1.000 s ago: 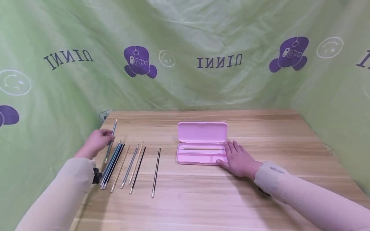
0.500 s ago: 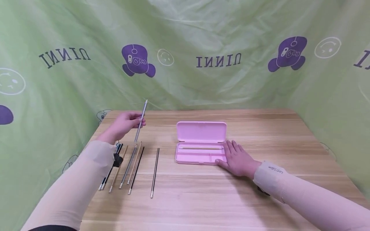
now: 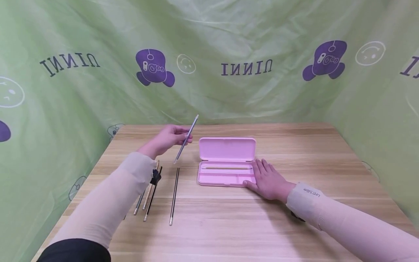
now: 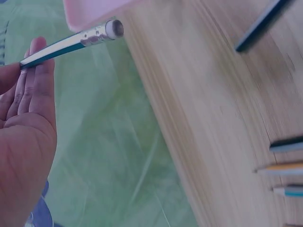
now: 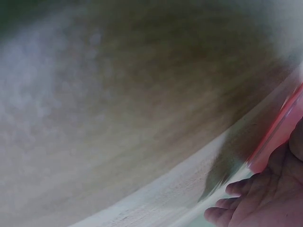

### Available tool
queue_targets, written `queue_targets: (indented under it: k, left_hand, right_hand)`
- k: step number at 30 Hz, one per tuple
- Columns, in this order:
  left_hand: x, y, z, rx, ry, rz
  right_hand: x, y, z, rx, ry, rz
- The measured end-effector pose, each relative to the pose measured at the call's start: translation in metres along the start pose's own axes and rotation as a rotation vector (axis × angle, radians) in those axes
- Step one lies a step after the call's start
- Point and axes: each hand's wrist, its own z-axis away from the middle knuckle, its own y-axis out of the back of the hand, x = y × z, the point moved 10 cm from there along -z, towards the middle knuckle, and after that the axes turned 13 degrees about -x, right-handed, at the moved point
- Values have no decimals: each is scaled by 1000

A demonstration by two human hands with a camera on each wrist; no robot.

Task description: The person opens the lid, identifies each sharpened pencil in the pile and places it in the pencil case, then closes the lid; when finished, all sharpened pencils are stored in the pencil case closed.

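My left hand [image 3: 170, 139] pinches a pencil [image 3: 181, 151] between thumb and fingers, above the table and left of the pink pencil case [image 3: 227, 149]. The pencil slants, its upper end leaning right. In the left wrist view, the pencil [image 4: 71, 46] looks teal and pale, with a silver ferrule and eraser at the near end. The case stands with its lid raised, and one pencil [image 3: 227, 168] lies in its back compartment. My right hand [image 3: 270, 181] rests with outstretched fingers at the case's right edge. In the right wrist view, the fingers [image 5: 265, 203] lie beside the case [image 5: 279, 135].
A lone dark pencil [image 3: 174, 196] lies on the wooden table [image 3: 209, 233] left of the case. Several more pencils [image 3: 152, 196] lie farther left, partly hidden under my left forearm. A green printed curtain [image 3: 209, 98] surrounds the table's back and sides.
My left hand has lifted the pencil from the left-hand group and carried it rightward toward the case, tilting it further right. The right hand and the case have stayed in place.
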Motion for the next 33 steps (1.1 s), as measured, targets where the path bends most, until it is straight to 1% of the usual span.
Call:
queue_targets:
  k: [3, 6, 10, 12, 18, 22, 25, 28, 30, 33]
  left_hand:
    - [0, -11, -7, -25, 8, -4]
    - [-1, -21, -14, -53, 4, -10]
    - [-3, -32, -24, -83, 10, -51]
    - [-5, -38, -28, -96, 24, -74]
    - [-12, -54, -42, -150, 51, -164]
    - [-12, -66, -50, -181, 55, -262]
    - [-11, -75, -57, -205, 47, -346]
    - [-11, -86, -62, -229, 35, -412]
    - [-10, -93, -66, -241, 32, -447]
    - [-10, -103, -71, -253, 25, -476]
  right_hand:
    - [-1, 1, 1, 2, 6, -20]
    - [-3, 3, 3, -8, 4, -36]
    - [-4, 5, 4, -15, -7, -26]
    - [-3, 4, 3, -15, -11, -19]
    - [-3, 3, 2, -17, -6, -40]
    - [-1, 1, 0, -16, -9, -28]
    - [0, -1, 0, -17, -11, -13]
    - [2, -1, -1, -13, -10, -15]
    - [2, -1, -1, -15, -13, -14]
    - [4, -2, -2, -11, -15, -10]
